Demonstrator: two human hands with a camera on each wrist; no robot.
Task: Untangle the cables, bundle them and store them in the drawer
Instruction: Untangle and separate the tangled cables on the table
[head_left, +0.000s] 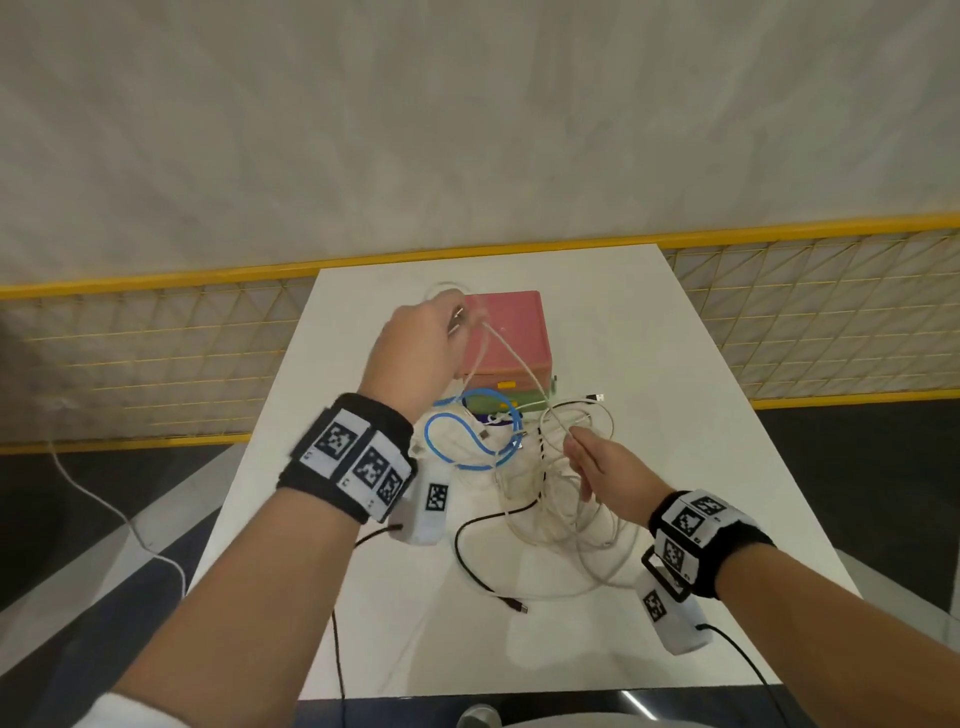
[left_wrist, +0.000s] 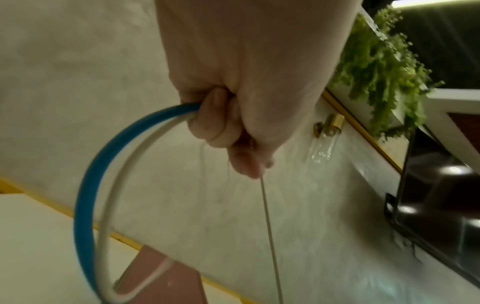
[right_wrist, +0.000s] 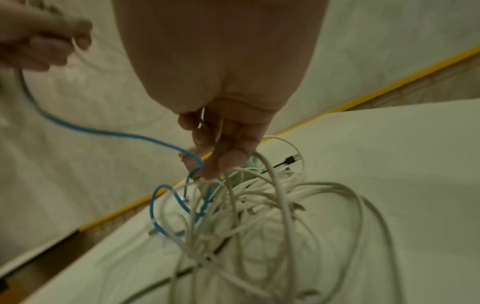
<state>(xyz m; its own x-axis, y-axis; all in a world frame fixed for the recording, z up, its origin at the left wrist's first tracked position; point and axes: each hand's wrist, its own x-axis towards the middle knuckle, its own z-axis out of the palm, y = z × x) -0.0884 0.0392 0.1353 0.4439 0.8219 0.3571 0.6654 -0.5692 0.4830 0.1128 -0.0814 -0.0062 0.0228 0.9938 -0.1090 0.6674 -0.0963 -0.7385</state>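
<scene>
A tangle of white cables (head_left: 566, 499) lies mid-table with a blue cable (head_left: 470, 441) looped at its left and a black cable (head_left: 483, 551) trailing toward the front. My left hand (head_left: 421, 338) is raised over the pink drawer box (head_left: 511, 332); in the left wrist view its curled fingers (left_wrist: 215, 123) grip a blue cable (left_wrist: 85, 197) and a white cable (left_wrist: 111, 197) together. My right hand (head_left: 597, 467) is lower, at the tangle, and its fingers (right_wrist: 221, 148) pinch strands of the white cables (right_wrist: 272, 216).
The pink box sits on green and purple drawers (head_left: 519, 402) at the back of the white table (head_left: 649, 364). A yellow-railed mesh fence (head_left: 156, 353) runs behind. A black plug (head_left: 595, 398) lies right of the box. Thin sensor leads hang from both wristbands.
</scene>
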